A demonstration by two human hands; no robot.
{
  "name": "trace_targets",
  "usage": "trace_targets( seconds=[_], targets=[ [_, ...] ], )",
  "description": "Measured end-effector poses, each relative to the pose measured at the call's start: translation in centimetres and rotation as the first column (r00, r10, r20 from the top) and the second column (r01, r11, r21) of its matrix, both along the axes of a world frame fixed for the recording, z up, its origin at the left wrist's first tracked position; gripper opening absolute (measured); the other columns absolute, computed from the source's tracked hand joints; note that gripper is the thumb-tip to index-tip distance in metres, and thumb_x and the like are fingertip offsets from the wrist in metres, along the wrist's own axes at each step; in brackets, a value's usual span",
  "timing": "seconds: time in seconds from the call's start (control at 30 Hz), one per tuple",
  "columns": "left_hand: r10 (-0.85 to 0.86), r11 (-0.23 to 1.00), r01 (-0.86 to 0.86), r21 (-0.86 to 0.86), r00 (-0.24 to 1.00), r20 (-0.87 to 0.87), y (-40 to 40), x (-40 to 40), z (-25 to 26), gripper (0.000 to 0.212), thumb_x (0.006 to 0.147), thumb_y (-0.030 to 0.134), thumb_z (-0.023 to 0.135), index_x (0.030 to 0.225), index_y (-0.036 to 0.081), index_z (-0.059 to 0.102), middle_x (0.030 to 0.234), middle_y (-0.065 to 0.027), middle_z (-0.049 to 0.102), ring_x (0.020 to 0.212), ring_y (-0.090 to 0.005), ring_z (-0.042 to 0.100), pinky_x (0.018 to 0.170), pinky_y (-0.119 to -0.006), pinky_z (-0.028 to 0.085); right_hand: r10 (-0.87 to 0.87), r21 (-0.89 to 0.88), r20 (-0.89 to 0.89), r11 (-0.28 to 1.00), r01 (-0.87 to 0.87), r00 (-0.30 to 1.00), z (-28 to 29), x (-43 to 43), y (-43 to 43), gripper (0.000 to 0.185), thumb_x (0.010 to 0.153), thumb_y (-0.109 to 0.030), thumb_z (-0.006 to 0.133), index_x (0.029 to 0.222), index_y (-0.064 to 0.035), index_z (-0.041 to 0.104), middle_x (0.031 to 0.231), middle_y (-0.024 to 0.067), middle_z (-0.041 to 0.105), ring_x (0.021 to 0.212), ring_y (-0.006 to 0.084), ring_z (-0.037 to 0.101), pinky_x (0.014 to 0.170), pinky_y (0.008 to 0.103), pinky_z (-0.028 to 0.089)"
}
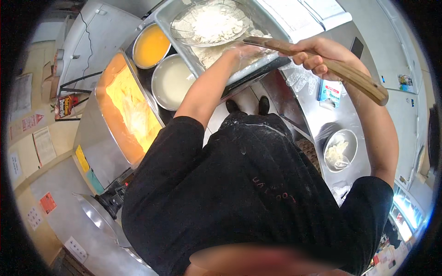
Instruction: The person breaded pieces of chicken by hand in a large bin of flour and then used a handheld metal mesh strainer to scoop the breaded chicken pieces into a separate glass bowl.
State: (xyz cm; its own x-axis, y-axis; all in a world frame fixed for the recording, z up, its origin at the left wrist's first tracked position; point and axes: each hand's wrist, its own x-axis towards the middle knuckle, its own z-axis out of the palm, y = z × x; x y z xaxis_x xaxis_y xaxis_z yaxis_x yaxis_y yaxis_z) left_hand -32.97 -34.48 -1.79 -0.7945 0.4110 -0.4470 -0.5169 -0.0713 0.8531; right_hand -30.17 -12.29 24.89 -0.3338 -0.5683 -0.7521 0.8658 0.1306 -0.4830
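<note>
A wooden handle (348, 76) lies in the grip of my right hand (317, 57); its far end reaches over a grey plastic tub (183, 53). My left hand (247, 53) is inside that tub, low over the flour (210, 58), in what looks like a clear glove. Its fingers are partly hidden and blurred, so what it holds does not show. Beside it, a round wire strainer (179, 29) heaped with white floury pieces (219, 22) rests at the tub's far side.
Left of the tub stand bowls of orange liquid (150, 46) and whitish liquid (172, 82), beside a metal pan of yellow-orange food (131, 114). At right are clear plastic gloves (300, 79), a box (329, 93), a metal bowl (350, 148), an open notebook (310, 17) and a phone (356, 47).
</note>
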Motion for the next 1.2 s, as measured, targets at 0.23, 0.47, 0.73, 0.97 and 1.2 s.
trace_targets(
  seconds=[0.23, 0.47, 0.73, 0.97, 1.2],
  targets=[
    [-0.053, 0.945, 0.066, -0.319, 0.997, 0.047, -6.5, 1.8, 0.0, 0.055, 0.081, 0.035, 0.072, 0.123, 0.001, 0.061, 0.131, -0.0159, 0.057, 0.123, -0.0258, 0.051, 0.104, -0.033, 0.037, 0.029, -0.074, -0.009, 0.997, -0.030, 1.000, -1.6, 0.7, 0.9, 0.022, 0.096, -0.011, 0.048, 0.106, 0.0081, 0.047, 0.069, -0.0008, 0.048, 0.041, -0.0023, 0.041, 0.030, 0.0127, 0.038],
    [0.292, 0.947, -0.239, -0.214, 0.917, 0.272, -9.3, 6.9, 5.7, 0.044, 0.087, 0.029, 0.068, 0.121, 0.002, 0.061, 0.127, -0.0180, 0.057, 0.117, -0.0239, 0.053, 0.098, -0.041, 0.044, 0.058, -0.062, -0.086, 0.996, -0.064, 0.995, -2.5, 1.4, 1.5, 0.035, 0.097, -0.015, 0.047, 0.122, 0.0094, 0.044, 0.068, -0.0013, 0.048, 0.040, -0.0025, 0.039, 0.029, 0.0133, 0.037],
    [0.370, 0.907, -0.367, -0.208, 0.929, -0.023, -12.1, 1.3, 8.7, 0.043, 0.091, 0.032, 0.060, 0.124, 0.004, 0.060, 0.123, -0.0124, 0.062, 0.110, -0.0241, 0.059, 0.094, -0.041, 0.051, 0.067, -0.028, -0.072, 0.997, -0.069, 0.995, -2.3, 1.3, 1.1, 0.036, 0.096, -0.015, 0.049, 0.122, 0.0104, 0.044, 0.067, -0.0015, 0.048, 0.039, -0.0026, 0.038, 0.029, 0.0130, 0.037],
    [0.538, 0.841, -0.541, -0.004, 0.838, -0.092, -11.4, -0.1, 14.5, 0.037, 0.088, 0.024, 0.064, 0.120, 0.004, 0.061, 0.111, -0.0141, 0.066, 0.095, -0.0204, 0.065, 0.072, -0.029, 0.054, 0.065, 0.019, -0.075, 0.998, -0.064, 0.995, -2.7, 1.1, 1.4, 0.040, 0.097, -0.016, 0.048, 0.129, 0.0064, 0.041, 0.068, -0.0033, 0.042, 0.038, -0.0028, 0.033, 0.028, 0.0136, 0.039],
    [-0.026, 0.940, -0.043, -0.339, 0.980, -0.197, -10.6, 6.7, 13.1, 0.057, 0.083, 0.040, 0.065, 0.126, 0.004, 0.059, 0.130, -0.0134, 0.058, 0.116, -0.0224, 0.057, 0.101, -0.043, 0.042, 0.047, -0.034, -0.093, 0.998, -0.050, 0.995, -3.2, 1.2, 2.3, 0.035, 0.096, -0.014, 0.049, 0.122, 0.0103, 0.044, 0.069, -0.0019, 0.048, 0.041, -0.0040, 0.038, 0.030, 0.0116, 0.037]
  ],
)
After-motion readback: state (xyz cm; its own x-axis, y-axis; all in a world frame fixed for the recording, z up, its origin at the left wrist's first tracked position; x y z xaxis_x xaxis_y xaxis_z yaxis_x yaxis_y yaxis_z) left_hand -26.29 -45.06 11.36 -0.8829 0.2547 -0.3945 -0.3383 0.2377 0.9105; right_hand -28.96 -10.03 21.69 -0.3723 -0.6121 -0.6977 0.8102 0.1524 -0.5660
